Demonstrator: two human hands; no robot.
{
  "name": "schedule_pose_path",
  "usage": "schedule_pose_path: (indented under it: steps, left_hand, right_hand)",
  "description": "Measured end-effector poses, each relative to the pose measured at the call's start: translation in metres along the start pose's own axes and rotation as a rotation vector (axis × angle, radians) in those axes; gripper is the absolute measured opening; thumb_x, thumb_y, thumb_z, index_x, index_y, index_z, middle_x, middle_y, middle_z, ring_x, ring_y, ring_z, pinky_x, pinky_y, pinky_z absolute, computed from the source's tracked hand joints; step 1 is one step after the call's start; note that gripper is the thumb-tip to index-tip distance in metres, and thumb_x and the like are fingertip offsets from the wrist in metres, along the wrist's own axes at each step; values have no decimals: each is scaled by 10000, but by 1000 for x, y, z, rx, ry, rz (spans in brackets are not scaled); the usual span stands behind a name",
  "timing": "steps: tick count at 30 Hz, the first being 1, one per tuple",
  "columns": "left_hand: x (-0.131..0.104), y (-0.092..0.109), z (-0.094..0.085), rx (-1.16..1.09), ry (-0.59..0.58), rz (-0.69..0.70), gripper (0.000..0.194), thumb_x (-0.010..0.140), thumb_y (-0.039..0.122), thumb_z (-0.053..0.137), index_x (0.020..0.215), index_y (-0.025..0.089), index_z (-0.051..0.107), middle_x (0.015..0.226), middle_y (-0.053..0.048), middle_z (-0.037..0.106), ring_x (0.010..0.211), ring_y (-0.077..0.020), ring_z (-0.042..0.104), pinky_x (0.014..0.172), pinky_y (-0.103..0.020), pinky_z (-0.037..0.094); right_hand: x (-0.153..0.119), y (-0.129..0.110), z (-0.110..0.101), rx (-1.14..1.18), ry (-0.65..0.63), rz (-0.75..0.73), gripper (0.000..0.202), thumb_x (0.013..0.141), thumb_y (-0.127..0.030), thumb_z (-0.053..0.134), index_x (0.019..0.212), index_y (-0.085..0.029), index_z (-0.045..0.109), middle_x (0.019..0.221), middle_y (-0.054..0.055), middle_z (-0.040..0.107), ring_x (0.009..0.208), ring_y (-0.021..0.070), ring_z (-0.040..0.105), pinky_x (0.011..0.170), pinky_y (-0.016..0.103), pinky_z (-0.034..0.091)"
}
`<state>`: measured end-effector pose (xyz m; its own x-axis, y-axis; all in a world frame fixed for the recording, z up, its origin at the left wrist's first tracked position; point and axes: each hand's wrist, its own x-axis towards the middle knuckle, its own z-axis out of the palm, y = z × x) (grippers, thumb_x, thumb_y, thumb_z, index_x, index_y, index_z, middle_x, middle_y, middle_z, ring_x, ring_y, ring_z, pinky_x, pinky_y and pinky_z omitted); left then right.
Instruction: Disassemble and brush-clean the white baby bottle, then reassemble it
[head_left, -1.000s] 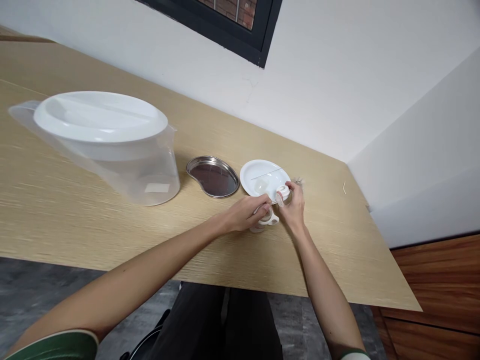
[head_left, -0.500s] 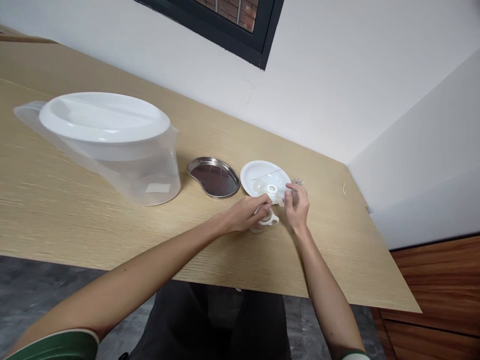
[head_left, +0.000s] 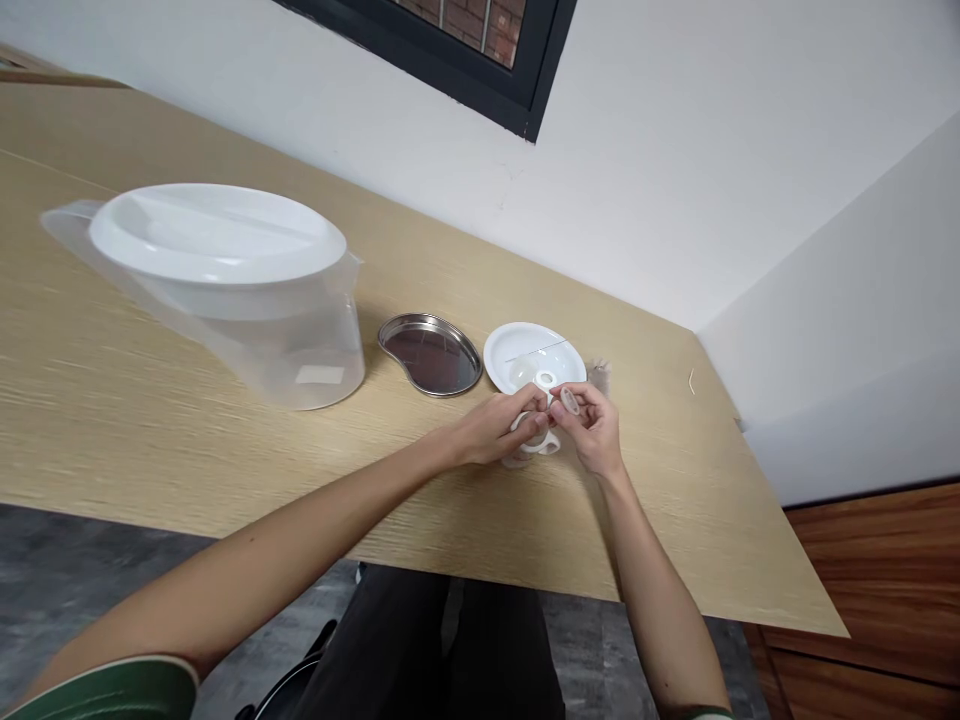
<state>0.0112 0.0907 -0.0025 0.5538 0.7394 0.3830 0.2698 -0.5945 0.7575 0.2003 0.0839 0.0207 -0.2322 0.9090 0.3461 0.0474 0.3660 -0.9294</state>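
Note:
My left hand (head_left: pixel 511 428) is closed around a small clear bottle with a white looped side handle (head_left: pixel 551 443), held just above or on the table; fingers cover most of it. Close beside it, my right hand (head_left: pixel 592 430) pinches a small translucent round piece (head_left: pixel 570 401) between thumb and fingers, the fingertips of both hands nearly meeting. Behind them is a white divided plate (head_left: pixel 496 350). A clear dome-like piece (head_left: pixel 523 372) lies in it, and a white ring (head_left: pixel 547 380) shows at its near side, partly behind my fingers.
A kidney-shaped metal tray (head_left: pixel 431 355) lies left of the plate. Further left stands a large translucent pitcher with a white lid (head_left: pixel 217 235). A bristly brush-like object (head_left: pixel 600 376) sits beyond my right hand, and a thin pale curved strip (head_left: pixel 691 382) lies near the table's right end.
My right hand has moved left and closed in a pinch on the translucent piece, turning it up beside the bottle. My left hand keeps its grip. The view has shifted slightly.

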Motion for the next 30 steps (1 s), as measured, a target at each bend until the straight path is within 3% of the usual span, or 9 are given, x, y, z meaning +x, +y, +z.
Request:
schedule_pose_path:
  steps: [5,8,12,17,22,30]
  left_hand:
    - [-1,4,-2,-28,-22,-49,501,957,575,453,1269,188,390,991,-28,734,826,-159,651,734,-253,422]
    - [-1,4,-1,-11,-23,-65,539,927,587,510,1273,187,403,1040,-46,739,864,-174,669,761,-264,437]
    - [0,4,-1,-23,-45,-77,545,913,592,537,1268,196,412,1009,-39,749,831,-169,682,748,-258,449]
    - [0,4,-1,-13,-39,-88,517,912,591,538,1244,208,438,1027,-39,750,908,-181,691,785,-265,467]
    - [0,6,-2,0,-39,-87,476,923,575,527,1217,206,469,1017,-34,750,907,-185,691,779,-265,468]
    - [0,6,-2,54,-54,-89,506,926,592,505,1235,193,481,988,-45,745,875,-200,692,764,-278,464]
  right_hand:
    - [3,-5,-12,218,149,-43,318,814,-480,745,977,-227,641,736,-8,619,617,122,586,642,285,531]
    - [9,-8,-21,324,316,-56,322,811,-495,723,955,-221,633,730,-11,579,631,119,571,680,296,540]
    - [17,-7,-28,385,441,-54,303,780,-437,741,937,-198,641,729,-10,584,666,123,586,723,311,546]
    - [22,7,-28,368,509,25,387,749,-403,789,1013,-166,635,773,-6,642,687,109,618,803,310,545]
    - [24,26,-25,141,601,19,502,768,-427,774,1149,-167,574,793,0,693,710,125,652,799,314,532]
    - [26,44,-24,7,548,79,491,771,-466,735,1116,-172,545,793,-6,659,716,132,636,750,301,526]
